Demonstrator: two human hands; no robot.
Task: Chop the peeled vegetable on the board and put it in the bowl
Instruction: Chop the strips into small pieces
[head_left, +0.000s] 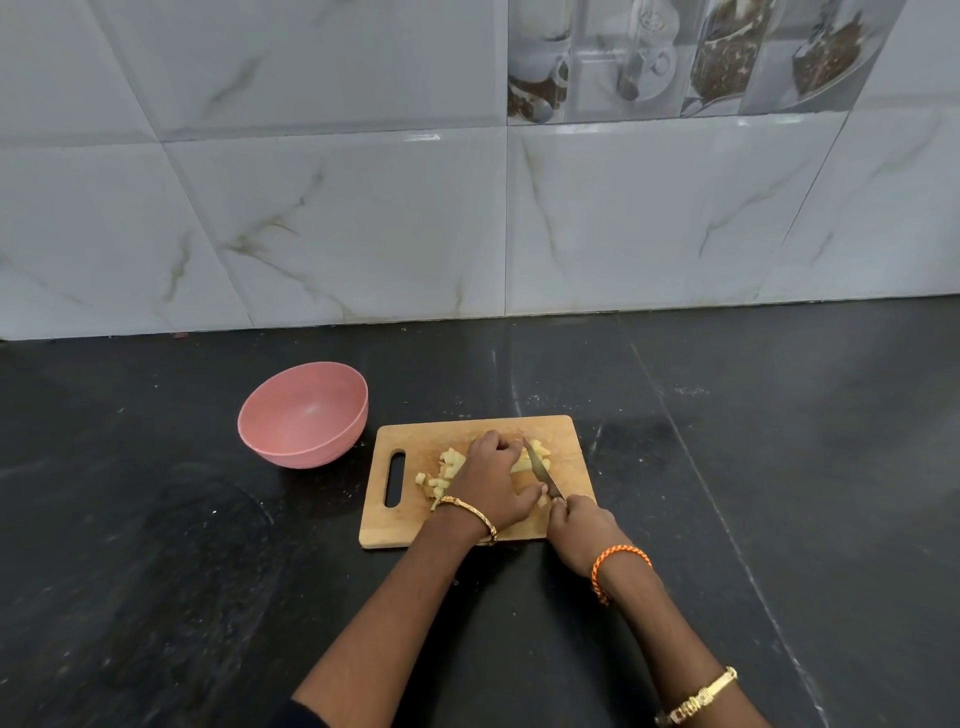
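Note:
A wooden cutting board (563, 439) with a handle slot lies on the dark counter. Pale yellow chopped vegetable pieces (448, 468) are heaped on it. My left hand (493, 480) curls over the pile and holds down the vegetable beside the blade. A knife (537, 462) slants across the board, its tip pointing away from me; my right hand (579, 527) grips its handle at the board's near right corner. More pieces (540, 451) lie right of the blade. An empty pink bowl (304, 415) stands left of the board.
The black stone counter (779, 467) stretches widely on both sides of the board. A grey marbled tile wall (363, 218) rises behind it. Small crumbs and specks dot the counter behind the board.

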